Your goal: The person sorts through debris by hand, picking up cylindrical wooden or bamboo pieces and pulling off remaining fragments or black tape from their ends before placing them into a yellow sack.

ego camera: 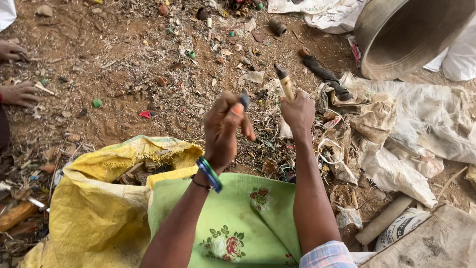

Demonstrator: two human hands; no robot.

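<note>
My right hand (299, 113) is closed around a thin yellowish tube (286, 84) with a dark tip, held upright above the littered ground. My left hand (224, 126) is beside it, its fingers pinching a small dark cap-like piece (244, 99). Blue and green bangles (209, 173) sit on my left wrist. Both arms reach out over a green cloth with red flowers (238, 223) on my lap.
A yellow woven sack (94, 208) lies open at lower left with scraps inside. A large metal basin (406, 34) stands at the top right beside dirty white sacks (411, 134). Another person's two hands (17, 94) pick at the dirt at the far left.
</note>
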